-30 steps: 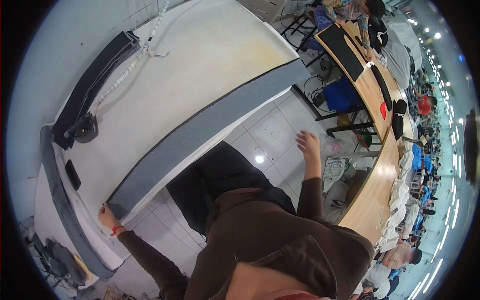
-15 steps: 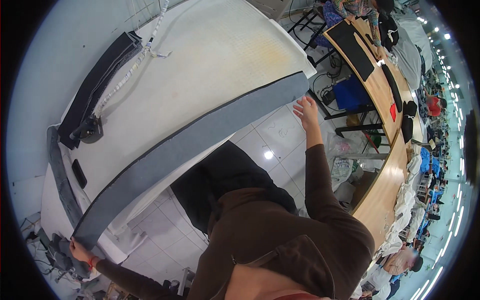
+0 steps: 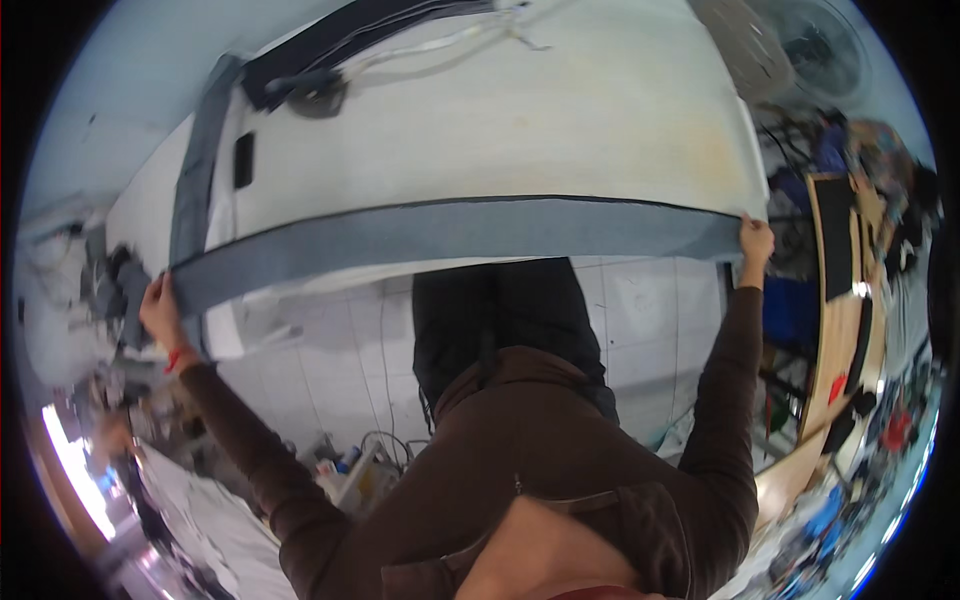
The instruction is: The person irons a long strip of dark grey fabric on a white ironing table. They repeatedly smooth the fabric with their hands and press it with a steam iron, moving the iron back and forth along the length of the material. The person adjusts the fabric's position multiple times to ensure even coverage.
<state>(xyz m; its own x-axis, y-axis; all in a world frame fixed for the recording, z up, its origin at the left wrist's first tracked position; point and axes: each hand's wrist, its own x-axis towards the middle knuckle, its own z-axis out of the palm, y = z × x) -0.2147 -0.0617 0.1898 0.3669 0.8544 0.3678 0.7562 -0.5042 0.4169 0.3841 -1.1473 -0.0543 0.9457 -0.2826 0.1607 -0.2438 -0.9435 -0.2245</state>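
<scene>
A long blue-grey fabric strip [image 3: 480,230] with a dark far edge stretches along the near edge of a white padded table [image 3: 580,130]. My left hand [image 3: 160,315], a red band at its wrist, grips the strip's left end between thumb and fingers. At the opposite end, my right hand [image 3: 757,242] is closed on the strip's right corner. Beyond the strip, toward the far left, stands a dark iron [image 3: 318,98] with a wrapped pale cord. Right behind the iron lies a stack of dark fabric pieces [image 3: 370,30].
A black phone-like slab [image 3: 244,160] lies on the table's left side, beside a long grey fabric piece [image 3: 197,180] along that edge. A fan [image 3: 815,50] is at the far right. Past my right arm stands a wooden table [image 3: 825,340] with black fabric pieces and a person behind it.
My right hand, open beside the strip's right end before, has closed on that corner. The view has turned, so the strip now runs nearly straight across. My left hand keeps its hold.
</scene>
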